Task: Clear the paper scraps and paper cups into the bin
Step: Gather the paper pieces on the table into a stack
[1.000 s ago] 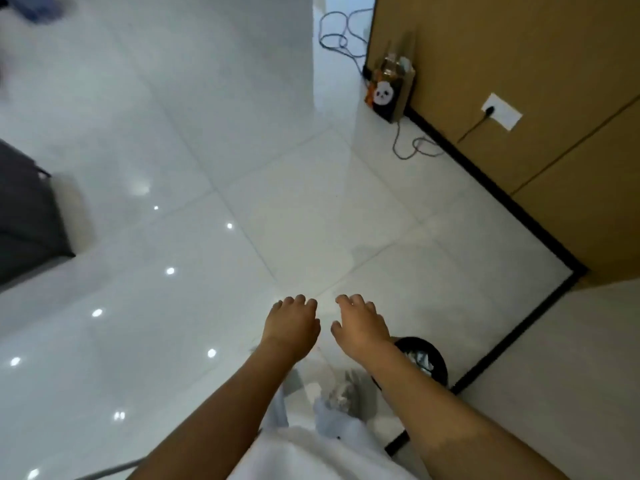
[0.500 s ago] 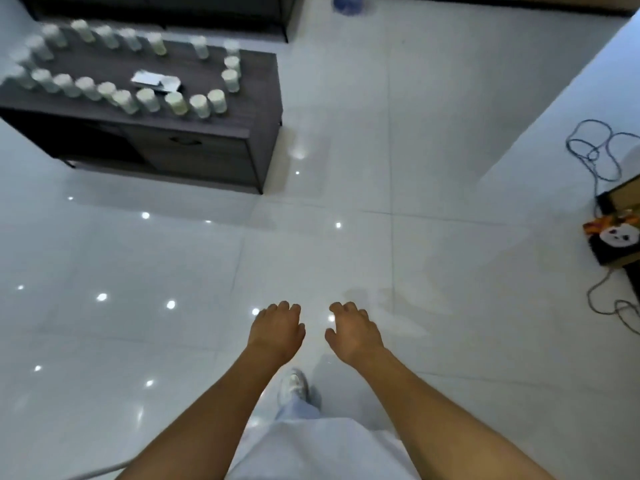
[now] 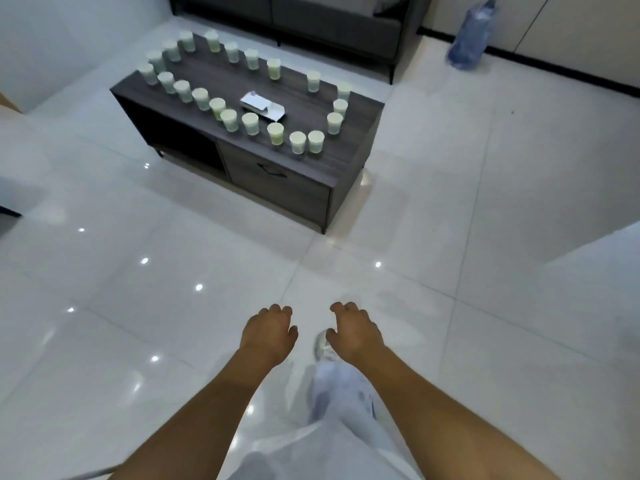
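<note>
Closer now than half a second ago, the dark counter (image 3: 349,161) is carrying the paper cups (image 3: 250,123) ringed around paper scraps (image 3: 263,105), while left hand (image 3: 266,336) and right hand (image 3: 353,336) are hanging loosely curled, each grip empty for collecting.

I count twenty-three paper cups (image 3: 250,123) standing in a ring along the edges of the bench (image 3: 360,119). Inside that ring lie two flat paper scraps (image 3: 263,105), overlapping near the middle of the top. On the floor (image 3: 450,202) beyond the bench's far right corner stands one blue bag (image 3: 471,36).
</note>
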